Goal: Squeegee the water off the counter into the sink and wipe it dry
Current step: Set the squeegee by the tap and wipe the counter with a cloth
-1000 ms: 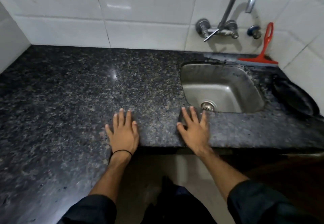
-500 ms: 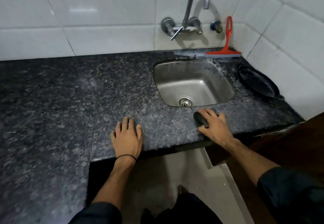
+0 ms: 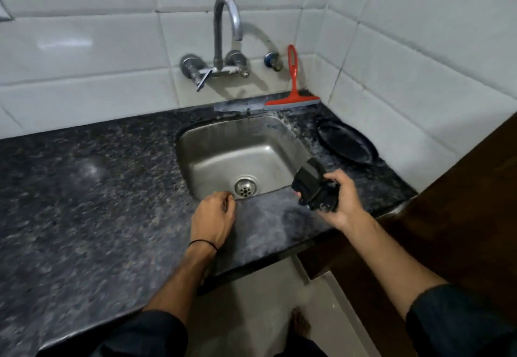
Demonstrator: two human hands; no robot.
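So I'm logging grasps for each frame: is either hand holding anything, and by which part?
The right hand grips a bunched black cloth by its near end, above the counter. The left hand holds nothing.

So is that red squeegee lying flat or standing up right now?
Standing up. The red squeegee rests with its blade on the counter behind the sink, its handle leaning upright against the tiled wall. Neither hand touches it.
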